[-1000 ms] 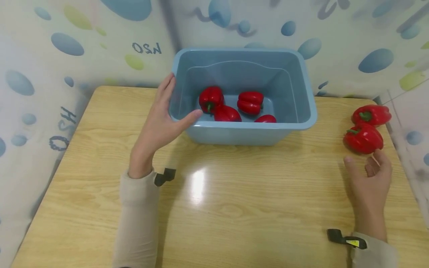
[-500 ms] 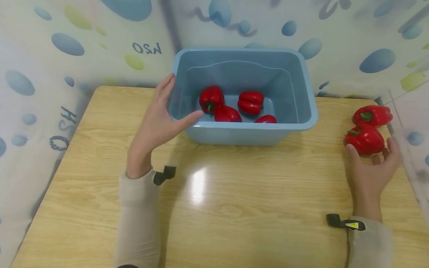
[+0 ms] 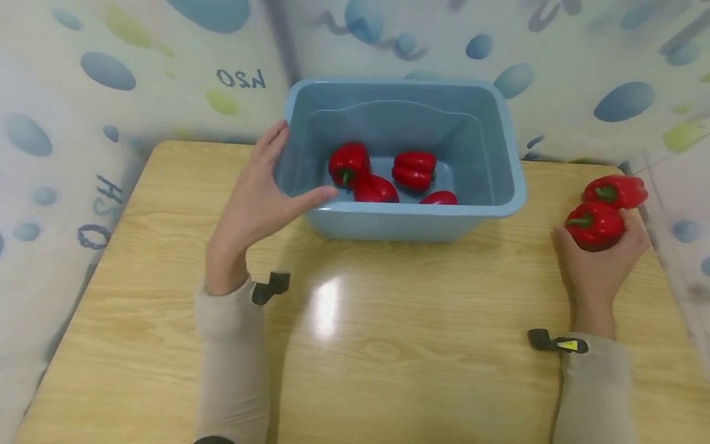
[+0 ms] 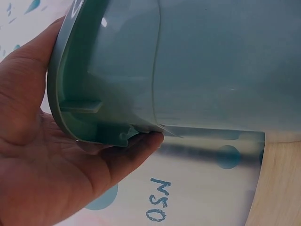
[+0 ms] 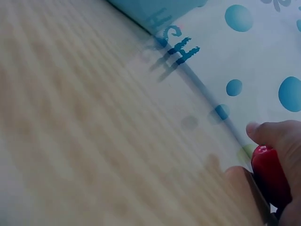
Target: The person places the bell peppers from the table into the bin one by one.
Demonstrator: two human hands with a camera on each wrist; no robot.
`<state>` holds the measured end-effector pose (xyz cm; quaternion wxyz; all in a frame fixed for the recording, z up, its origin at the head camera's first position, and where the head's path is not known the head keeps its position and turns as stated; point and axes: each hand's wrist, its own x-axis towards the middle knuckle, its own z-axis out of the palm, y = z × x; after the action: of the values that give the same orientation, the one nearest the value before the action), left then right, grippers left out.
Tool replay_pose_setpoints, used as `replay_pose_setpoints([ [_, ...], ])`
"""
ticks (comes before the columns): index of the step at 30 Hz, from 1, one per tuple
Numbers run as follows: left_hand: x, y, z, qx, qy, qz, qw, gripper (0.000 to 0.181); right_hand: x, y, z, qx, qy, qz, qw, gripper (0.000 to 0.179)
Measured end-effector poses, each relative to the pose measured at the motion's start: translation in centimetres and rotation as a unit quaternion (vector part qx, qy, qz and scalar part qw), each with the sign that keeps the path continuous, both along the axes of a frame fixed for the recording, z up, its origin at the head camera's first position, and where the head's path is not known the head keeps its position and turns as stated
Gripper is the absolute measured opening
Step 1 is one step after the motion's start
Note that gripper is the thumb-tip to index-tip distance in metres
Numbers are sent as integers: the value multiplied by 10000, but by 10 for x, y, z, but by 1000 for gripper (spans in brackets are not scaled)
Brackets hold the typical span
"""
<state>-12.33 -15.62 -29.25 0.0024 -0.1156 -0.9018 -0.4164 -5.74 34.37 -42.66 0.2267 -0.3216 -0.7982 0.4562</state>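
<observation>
Near the table's right edge, my right hand point(image 3: 601, 265) grips a red bell pepper point(image 3: 595, 223), thumb on its left side and fingers on its right. The right wrist view catches part of that pepper point(image 5: 270, 176) between thumb and fingers. Right behind it lies another red bell pepper point(image 3: 624, 191). My left hand point(image 3: 252, 200) rests at the front left corner of a blue plastic bin point(image 3: 388, 223). Its thumb lies along the front rim, and its straight fingers reach along the left side. Inside the bin are several red bell peppers point(image 3: 414, 171), one partly hidden by the front wall.
The bin stands at the back of a wooden table point(image 3: 388, 345). Behind it rises a pale wall covering point(image 3: 177, 37) with blue and green spots, which also runs along both sides.
My right hand has moved forward and closed round the nearer pepper, which has shifted slightly left and tilted. My left hand stays at the bin's corner.
</observation>
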Motion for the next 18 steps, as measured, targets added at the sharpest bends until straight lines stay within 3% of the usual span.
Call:
replay_pose_setpoints([
  [9,-1,1,-1,63,25,-37,10000,107,-11,-2,-5,402,216,13,9990,71],
  [18,1,-2,-4,152,27,-83,9998,106,-20,-4,-3,307,-16,320,9990,72],
])
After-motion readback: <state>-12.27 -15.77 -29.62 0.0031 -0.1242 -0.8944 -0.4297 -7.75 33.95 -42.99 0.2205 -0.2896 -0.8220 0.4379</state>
